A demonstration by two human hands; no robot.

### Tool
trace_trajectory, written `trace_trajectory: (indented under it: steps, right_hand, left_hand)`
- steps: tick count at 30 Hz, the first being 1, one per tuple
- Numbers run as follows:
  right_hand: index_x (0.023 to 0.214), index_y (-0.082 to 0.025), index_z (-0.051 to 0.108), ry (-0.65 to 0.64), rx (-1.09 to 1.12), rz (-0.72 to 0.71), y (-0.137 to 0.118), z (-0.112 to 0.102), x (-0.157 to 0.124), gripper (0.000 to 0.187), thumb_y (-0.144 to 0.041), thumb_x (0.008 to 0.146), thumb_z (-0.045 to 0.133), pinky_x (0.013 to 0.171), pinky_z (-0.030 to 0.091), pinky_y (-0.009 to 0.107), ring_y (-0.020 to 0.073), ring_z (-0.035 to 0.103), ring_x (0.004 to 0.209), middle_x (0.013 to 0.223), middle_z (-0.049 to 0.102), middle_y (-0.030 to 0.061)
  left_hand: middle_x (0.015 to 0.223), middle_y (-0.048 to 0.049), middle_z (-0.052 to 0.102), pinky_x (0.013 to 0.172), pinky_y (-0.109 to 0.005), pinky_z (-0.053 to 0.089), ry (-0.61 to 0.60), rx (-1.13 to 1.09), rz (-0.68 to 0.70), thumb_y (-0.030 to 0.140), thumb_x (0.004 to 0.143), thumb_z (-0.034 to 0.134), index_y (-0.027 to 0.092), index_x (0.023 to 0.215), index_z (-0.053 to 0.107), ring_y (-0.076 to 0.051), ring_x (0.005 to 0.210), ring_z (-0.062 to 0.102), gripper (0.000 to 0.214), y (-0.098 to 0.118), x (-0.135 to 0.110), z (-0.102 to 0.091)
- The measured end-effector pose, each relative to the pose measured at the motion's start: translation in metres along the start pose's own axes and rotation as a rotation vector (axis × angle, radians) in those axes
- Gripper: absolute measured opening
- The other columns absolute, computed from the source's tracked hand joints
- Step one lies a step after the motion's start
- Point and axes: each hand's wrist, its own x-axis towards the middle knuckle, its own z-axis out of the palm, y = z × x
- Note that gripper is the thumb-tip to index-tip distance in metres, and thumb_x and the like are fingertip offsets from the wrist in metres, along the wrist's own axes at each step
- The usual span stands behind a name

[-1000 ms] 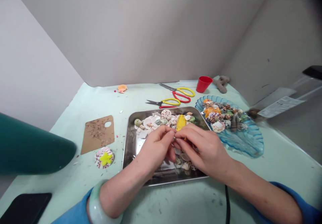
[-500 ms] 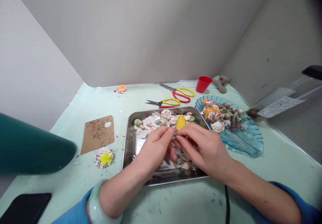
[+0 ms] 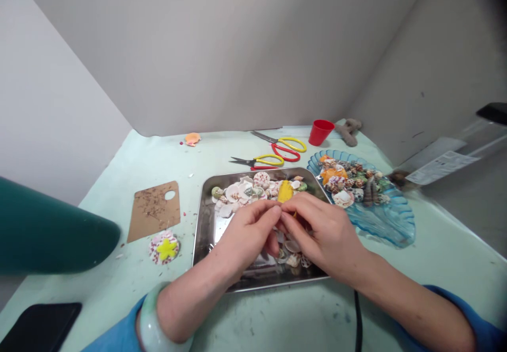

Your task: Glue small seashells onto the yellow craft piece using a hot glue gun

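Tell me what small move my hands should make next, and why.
I'd probably ease the right hand slightly away from the left hand. Their fingertips meet above the metal tray, hiding whatever might be between them, so a small gap should let you check. With the tray underneath, anything that slips would likely land among the shells.

The tray [image 3: 204,220] is smooth, shiny metal, reflective inside; the shells [image 3: 233,192] look hard, some ridged, mostly matt. The dish [image 3: 380,222] is glossy, see-through plastic or glass, fluted at its rim. The cup [image 3: 320,134] looks smooth plastic, the board [image 3: 138,224] matt cardboard, the bangle [image 3: 150,317] polished, the sleeve [image 3: 114,336] cloth.
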Motion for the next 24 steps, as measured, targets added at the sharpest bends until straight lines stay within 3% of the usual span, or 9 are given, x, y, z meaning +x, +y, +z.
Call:
trace_trajectory:
  steps: [24]
  right_hand:
    - [0.085,-0.017,0.057,-0.024,-0.037,0.016,0.0007,0.0008,0.0001,0.014,-0.019,0.09,0.044,0.063,0.042,0.026,0.0135,0.053,0.067,0.077,0.058,0.0038]
  left_hand:
    - [0.045,0.0033,0.052,0.049,-0.021,0.036,-0.018,0.027,0.031,0.037,0.087,0.044,0.017,0.083,0.052,-0.01,0.044,0.047,0.021,-0.0052,0.0035,-0.0016]
